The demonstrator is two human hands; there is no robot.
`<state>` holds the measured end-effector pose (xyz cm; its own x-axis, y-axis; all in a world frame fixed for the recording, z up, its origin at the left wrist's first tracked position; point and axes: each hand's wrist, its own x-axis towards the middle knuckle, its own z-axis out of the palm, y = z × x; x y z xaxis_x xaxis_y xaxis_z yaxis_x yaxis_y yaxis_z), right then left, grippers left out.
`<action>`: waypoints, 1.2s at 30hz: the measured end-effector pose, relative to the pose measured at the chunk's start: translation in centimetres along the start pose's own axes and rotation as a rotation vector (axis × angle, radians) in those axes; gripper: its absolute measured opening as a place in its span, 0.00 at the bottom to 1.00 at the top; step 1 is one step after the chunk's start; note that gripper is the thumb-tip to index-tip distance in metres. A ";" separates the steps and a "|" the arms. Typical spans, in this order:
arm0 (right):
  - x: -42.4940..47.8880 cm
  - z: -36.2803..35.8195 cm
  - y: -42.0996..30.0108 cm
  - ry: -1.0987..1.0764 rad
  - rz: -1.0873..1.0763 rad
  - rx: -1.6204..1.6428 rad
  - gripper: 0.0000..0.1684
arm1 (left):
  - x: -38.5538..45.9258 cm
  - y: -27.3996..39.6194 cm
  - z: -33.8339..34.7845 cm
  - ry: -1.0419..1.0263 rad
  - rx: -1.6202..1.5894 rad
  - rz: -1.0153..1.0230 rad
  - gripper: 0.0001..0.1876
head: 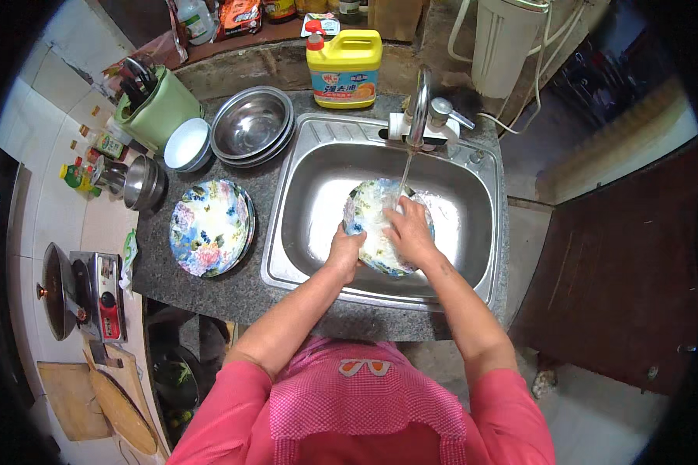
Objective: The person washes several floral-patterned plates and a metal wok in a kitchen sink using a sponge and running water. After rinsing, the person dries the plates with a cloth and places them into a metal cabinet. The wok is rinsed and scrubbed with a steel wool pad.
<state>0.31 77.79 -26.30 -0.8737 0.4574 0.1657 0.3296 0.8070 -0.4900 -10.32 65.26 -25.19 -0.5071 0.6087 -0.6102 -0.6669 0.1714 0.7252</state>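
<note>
My left hand point(347, 251) grips the left edge of a floral plate point(378, 250) over the stainless steel sink basin point(305, 192). Water runs from the curved chrome faucet point(421, 110) onto the plate's upper part. My right hand point(410, 231) lies on the plate's face with bent fingers, touching its wet surface; whether anything is under the fingers cannot be seen. Left of the sink, a stack of floral plates point(209, 226) rests on the granite counter point(209, 296).
Behind the plate stack stand nested metal bowls point(251, 125), white bowls point(187, 144) and a green utensil holder point(171, 110). A yellow detergent jug point(344, 75) is behind the sink. The faucet lever point(453, 113) projects right. At the far left are a wok point(58, 290) and cutting boards point(72, 401).
</note>
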 end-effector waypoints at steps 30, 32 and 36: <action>-1.7 0.0 1.2 -0.460 -0.180 0.424 0.25 | 2.7 -0.7 -1.7 -0.051 0.081 -0.131 0.31; -2.6 -1.7 3.1 -0.490 -0.103 0.235 0.22 | 2.7 -0.4 -2.3 0.093 0.156 -0.052 0.29; -4.6 -1.8 7.3 -0.013 0.116 -0.203 0.24 | 2.3 0.1 -2.9 0.087 0.329 -0.029 0.25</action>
<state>7.35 82.29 -29.10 -0.8296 0.5481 0.1066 0.4925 0.8082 -0.3228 -13.11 64.43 -27.46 -0.5448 0.5343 -0.6463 -0.4770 0.4365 0.7629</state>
